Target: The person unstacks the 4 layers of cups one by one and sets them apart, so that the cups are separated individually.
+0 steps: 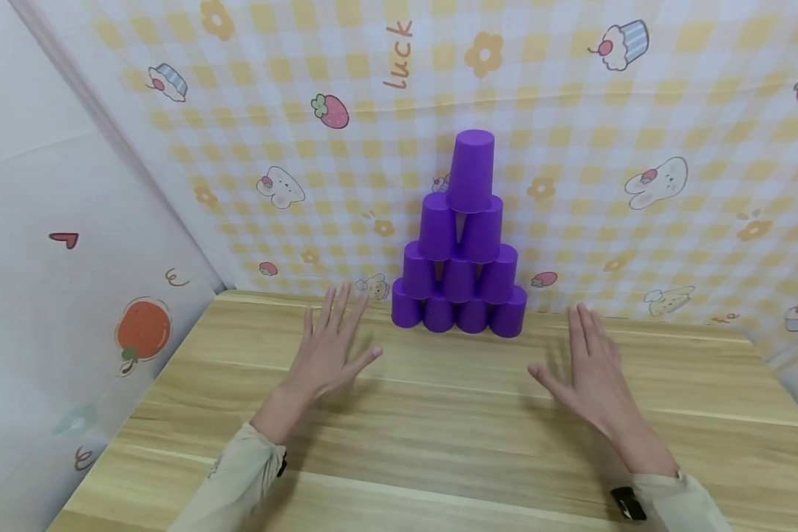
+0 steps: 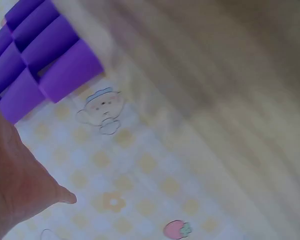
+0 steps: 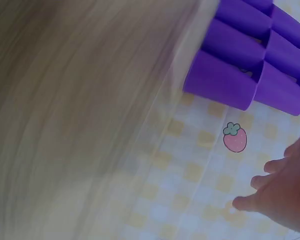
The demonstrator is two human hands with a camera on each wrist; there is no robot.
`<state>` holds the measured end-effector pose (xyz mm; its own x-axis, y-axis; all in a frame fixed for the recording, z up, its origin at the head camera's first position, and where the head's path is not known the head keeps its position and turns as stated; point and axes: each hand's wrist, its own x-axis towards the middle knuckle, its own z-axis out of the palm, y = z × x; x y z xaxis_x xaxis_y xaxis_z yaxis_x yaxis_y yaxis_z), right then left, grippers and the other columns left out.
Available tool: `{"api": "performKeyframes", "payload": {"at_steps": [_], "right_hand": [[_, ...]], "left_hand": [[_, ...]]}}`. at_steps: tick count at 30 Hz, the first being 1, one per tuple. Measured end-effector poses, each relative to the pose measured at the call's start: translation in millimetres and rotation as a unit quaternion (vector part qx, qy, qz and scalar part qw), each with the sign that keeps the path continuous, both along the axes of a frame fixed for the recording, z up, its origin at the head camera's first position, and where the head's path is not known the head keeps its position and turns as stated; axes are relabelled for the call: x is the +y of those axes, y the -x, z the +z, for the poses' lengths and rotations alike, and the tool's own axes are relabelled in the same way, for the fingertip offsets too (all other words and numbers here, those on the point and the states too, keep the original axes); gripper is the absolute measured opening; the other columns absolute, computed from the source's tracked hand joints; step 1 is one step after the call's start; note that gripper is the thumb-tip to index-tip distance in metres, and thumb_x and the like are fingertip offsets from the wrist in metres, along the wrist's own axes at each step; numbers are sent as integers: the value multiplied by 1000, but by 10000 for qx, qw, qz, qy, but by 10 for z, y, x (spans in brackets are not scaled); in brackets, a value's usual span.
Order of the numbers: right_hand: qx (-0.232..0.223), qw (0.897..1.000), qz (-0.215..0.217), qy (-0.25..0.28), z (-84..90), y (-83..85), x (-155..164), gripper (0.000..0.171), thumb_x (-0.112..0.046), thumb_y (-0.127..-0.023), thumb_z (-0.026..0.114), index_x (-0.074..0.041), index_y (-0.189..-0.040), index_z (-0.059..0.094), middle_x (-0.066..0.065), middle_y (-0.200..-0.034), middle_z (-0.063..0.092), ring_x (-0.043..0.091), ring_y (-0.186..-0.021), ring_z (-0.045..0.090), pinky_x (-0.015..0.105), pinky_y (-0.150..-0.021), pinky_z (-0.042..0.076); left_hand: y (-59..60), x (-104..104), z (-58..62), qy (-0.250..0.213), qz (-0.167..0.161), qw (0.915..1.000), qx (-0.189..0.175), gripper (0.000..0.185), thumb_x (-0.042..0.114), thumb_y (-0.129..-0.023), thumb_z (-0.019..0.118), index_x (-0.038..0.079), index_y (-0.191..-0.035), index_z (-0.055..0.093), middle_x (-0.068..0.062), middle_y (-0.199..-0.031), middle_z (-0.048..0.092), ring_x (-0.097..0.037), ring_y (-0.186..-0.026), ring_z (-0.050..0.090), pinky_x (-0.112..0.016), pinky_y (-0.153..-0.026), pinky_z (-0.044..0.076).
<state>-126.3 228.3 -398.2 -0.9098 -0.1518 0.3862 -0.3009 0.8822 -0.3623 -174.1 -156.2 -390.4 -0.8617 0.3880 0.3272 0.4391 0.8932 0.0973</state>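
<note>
The wall cloth (image 1: pixel 572 111) is hanging behind everything, yellow and white squares with bunnies, strawberries and cupcakes on it. A paler cloth (image 1: pixel 53 222) is covering the left side.

The wooden table (image 1: pixel 439 443) is lying below, and its back edge is meeting the wall cloth. Lots of bare wood is showing in front and on both sides of the cups.

The purple cup tower (image 1: pixel 462 251) is standing at the back edge of the table, in the middle, right up against the wall cloth. Four cups are sitting upside down on the bottom, then three, then two, and the top cup (image 1: pixel 472 170) is sitting alone.

The left hand (image 1: pixel 329 347) is hovering over the table, flat, with its fingers spread wide and holding nothing. Its fingertips are pointing at the tower's left side, near it but not touching.

The right hand (image 1: pixel 588 369) is doing the same on the other side, flat, fingers stretched out, holding nothing, a little apart from the tower.

The two hands are well apart, with open table between them.
</note>
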Motion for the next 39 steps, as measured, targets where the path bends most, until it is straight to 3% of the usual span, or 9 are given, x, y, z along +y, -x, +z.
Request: {"api": "performKeyframes", "payload": {"at_steps": [5, 9, 11, 17, 23, 25, 27, 30, 39], "right_hand": [[-582, 9818, 239, 1789, 69, -12, -41, 81, -34, -84, 52, -24, -136, -10, 2, -142, -3, 27, -128, 3, 52, -100, 7], [-738, 9355, 185, 3449, 101, -25, -87, 70, -26, -90, 42, -29, -135, -11, 1, -143, 2, 23, -128, 6, 47, -101, 11], [-569, 8921, 72, 4482, 93, -15, -117, 66, -23, -91, 39, -26, -136, -10, 3, -142, 5, 23, -128, 10, 40, -102, 17], [266, 7317, -587, 6786, -13, 70, -188, 57, -18, -91, 38, -15, -135, 3, 10, -134, 19, 25, -120, 28, 33, -97, 30], [376, 6278, -961, 7715, -202, 181, -167, 41, -24, -90, 41, -14, -127, 23, 7, -125, 33, 24, -115, 36, 36, -97, 30], [351, 5914, -1104, 7980, -250, 211, -163, 38, -24, -90, 42, -13, -124, 28, 9, -124, 36, 25, -115, 37, 38, -98, 28], [309, 5694, -1236, 8121, -296, 240, -151, 38, -25, -90, 43, -11, -123, 32, 10, -124, 39, 25, -114, 38, 37, -97, 29], [339, 5854, -1371, 7984, -348, 287, -150, 36, -25, -89, 44, -7, -120, 36, 13, -121, 45, 25, -111, 43, 36, -95, 33], [299, 7364, -1346, 6624, -477, 364, -218, 36, -21, -89, 45, 2, -116, 41, 17, -111, 51, 24, -101, 50, 24, -85, 42]], "left_hand": [[23, 29, 174, 72, -188, 9994, 278, 79, 66, -78, 32, 25, -138, -1, -4, -143, -11, -25, -128, -10, -59, -96, 5], [48, 71, 312, -2, -460, 9976, 516, 78, 63, -79, 34, 23, -139, 3, -5, -143, -10, -25, -128, -5, -58, -96, 11], [65, 97, 392, -60, -588, 9962, 635, 77, 62, -79, 35, 23, -139, 5, -5, -143, -9, -25, -129, -3, -57, -96, 14], [130, 123, 717, -551, -1041, 9862, 1161, 71, 52, -81, 44, 19, -138, 17, -7, -143, 3, -26, -128, 8, -54, -97, 18], [206, 223, 1035, -1396, -1630, 9595, 1826, 62, 45, -83, 45, 10, -132, 33, -7, -138, 25, -25, -123, 27, -42, -98, 26], [213, 285, 1130, -1645, -1733, 9556, 1723, 59, 44, -84, 44, 11, -132, 33, -5, -137, 27, -21, -122, 27, -39, -97, 27], [229, 356, 1228, -1990, -1844, 9499, 1549, 57, 41, -85, 46, 11, -131, 34, -3, -136, 29, -18, -123, 26, -36, -98, 27], [270, 469, 1379, -2565, -1943, 9381, 1283, 53, 34, -85, 49, 10, -130, 35, 0, -133, 33, -13, -122, 26, -31, -99, 26], [379, 870, 1697, -3579, -1704, 9175, 332, 44, 34, -84, 52, 19, -124, 42, 10, -123, 42, -6, -112, 37, -30, -91, 33]]}}
